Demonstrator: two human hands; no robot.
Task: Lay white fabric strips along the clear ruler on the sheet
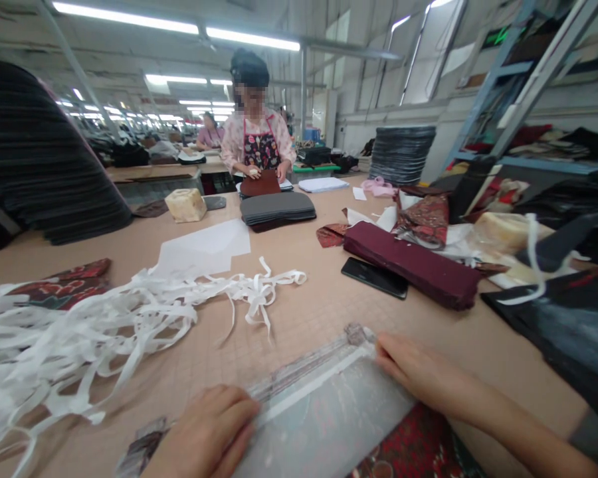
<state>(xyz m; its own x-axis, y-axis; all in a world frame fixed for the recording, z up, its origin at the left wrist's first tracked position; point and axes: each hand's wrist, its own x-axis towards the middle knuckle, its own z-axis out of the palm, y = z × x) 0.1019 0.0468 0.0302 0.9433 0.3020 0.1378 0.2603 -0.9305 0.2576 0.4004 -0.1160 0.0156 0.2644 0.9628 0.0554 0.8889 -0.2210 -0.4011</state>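
Note:
A piece of fabric (329, 411) lies in front of me with its pale grey back upward. A narrow white tape strip (319, 380) runs along it near the far, folded edge, and a bunched grey scrap shows at its far right corner. My left hand (219, 418) is closed on the left end of this edge, fingers bent together. At the other end, my right hand (403, 365) pinches the corner. Red patterned cloth (413, 445) shows beneath the fabric. Slight blur hides the exact fingertip contact.
Tangled white tape (129, 325) spreads over the left of the table. A black phone (373, 277) lies beside a maroon cloth-wrapped block (408, 262), with cloth scraps behind. Farther off are stacked grey pieces (279, 209) and a co-worker (259, 139) handling a brown piece. A tall dark stack (44, 153) stands left.

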